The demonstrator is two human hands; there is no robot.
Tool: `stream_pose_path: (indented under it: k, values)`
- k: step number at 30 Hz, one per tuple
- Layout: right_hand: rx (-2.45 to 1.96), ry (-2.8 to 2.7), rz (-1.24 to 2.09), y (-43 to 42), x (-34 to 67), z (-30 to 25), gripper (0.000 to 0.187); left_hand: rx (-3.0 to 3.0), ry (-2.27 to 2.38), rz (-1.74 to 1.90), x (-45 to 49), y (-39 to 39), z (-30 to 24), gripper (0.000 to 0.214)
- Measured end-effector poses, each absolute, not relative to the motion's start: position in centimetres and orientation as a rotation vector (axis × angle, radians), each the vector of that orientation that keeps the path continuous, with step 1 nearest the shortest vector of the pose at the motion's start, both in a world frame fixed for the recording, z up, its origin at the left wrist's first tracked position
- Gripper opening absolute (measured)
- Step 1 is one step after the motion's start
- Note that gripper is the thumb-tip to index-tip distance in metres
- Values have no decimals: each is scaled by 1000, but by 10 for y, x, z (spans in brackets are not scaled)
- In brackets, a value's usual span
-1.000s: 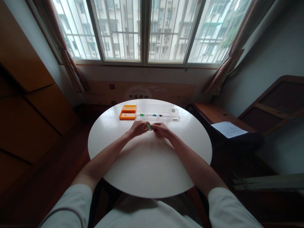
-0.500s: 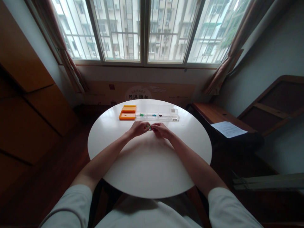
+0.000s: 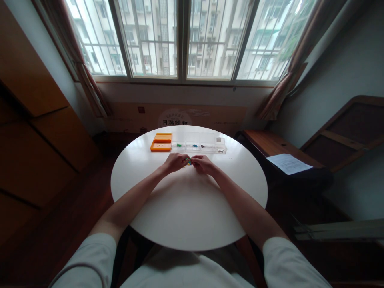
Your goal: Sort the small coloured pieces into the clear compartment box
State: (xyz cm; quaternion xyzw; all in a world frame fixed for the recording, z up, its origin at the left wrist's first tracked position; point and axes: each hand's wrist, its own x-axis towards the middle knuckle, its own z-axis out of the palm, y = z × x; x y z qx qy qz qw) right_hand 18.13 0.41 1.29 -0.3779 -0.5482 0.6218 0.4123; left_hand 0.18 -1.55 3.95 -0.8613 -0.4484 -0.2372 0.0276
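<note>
Dark characters 月满颐和 (image 3: 175, 123) printed on the brown panel (image 3: 210, 120) below the window (image 3: 182, 44), smaller lettering (image 3: 175, 115) arched above them, too blurred to be read, fine print (image 3: 290, 163) carried by the white sheet (image 3: 288, 165) at right, likewise illegible.

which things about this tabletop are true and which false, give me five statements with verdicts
1. The orange tray stands left of the clear box. True.
2. The left hand and right hand are wide apart. False: they nearly meet, at small coloured pieces.
3. Blue pieces lie right of the green ones in the clear box. True.
4. The table is black. False: it is white.
5. The printed paper lies off the table. True.
</note>
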Motion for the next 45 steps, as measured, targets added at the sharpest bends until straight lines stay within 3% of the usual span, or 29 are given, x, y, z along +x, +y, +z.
stream_pose_path:
  k: [45]
  values:
    - [-920, -1367, 1571, 3, 181, 13, 26, -2636, -1314, -732, -1, -11, 35, 32]
